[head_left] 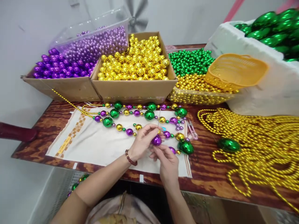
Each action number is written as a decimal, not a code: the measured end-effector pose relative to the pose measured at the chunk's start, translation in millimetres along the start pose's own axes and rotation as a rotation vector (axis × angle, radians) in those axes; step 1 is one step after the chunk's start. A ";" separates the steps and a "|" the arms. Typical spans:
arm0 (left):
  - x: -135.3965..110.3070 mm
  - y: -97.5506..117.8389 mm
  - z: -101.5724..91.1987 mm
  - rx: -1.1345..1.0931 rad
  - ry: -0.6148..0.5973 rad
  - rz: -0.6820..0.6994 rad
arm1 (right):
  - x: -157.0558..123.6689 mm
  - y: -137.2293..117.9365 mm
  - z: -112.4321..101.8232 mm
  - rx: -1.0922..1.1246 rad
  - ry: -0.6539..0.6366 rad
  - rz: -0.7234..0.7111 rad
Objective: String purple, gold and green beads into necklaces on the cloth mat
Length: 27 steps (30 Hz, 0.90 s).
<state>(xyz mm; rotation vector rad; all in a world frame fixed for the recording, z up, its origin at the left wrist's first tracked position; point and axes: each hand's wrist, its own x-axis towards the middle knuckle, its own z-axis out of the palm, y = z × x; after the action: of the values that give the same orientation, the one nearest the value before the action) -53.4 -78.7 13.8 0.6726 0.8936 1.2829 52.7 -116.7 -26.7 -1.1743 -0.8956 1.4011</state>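
Above a white cloth (93, 140), my left hand (144, 138) and my right hand (165, 157) meet at a shiny purple bead (156, 140). My left fingers pinch it from above, with a small gold bead just over it. The fingertips of my right hand close on its lower side. Strands of green, purple and gold beads lie across the cloth behind my hands. A large green bead (186, 147) rests just right of my right hand, and a gold bead (138, 127) sits beside my left hand. Whether a thread runs through the held bead is hidden.
Cardboard boxes hold purple beads (63, 67) and gold beads (135, 65) at the back. A yellow basket (235, 71) leans over a tub of small beads. Gold bead chains (261, 149) and a loose green bead (228, 144) lie right. Pink scissors (192, 130) lie near the cloth.
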 end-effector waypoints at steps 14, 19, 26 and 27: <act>60.0 94.5 25.2 1.358 -0.651 0.552 | 78.2 -95.2 -2.7 0.052 0.000 -0.392; 61.4 98.1 19.2 1.412 -0.591 0.583 | 85.3 -99.3 -2.9 0.186 0.032 -0.365; 63.4 100.3 -0.9 1.328 -0.615 0.513 | 83.6 -88.2 8.8 0.217 -0.114 -0.279; 64.5 97.9 -9.2 1.303 -0.593 0.505 | 85.2 -88.5 8.5 0.241 -0.114 -0.256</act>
<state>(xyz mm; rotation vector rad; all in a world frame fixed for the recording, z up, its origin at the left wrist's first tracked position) -108.5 1.8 79.4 2.2743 1.0083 0.6673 69.3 -17.5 44.2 -0.7760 -0.8937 1.3333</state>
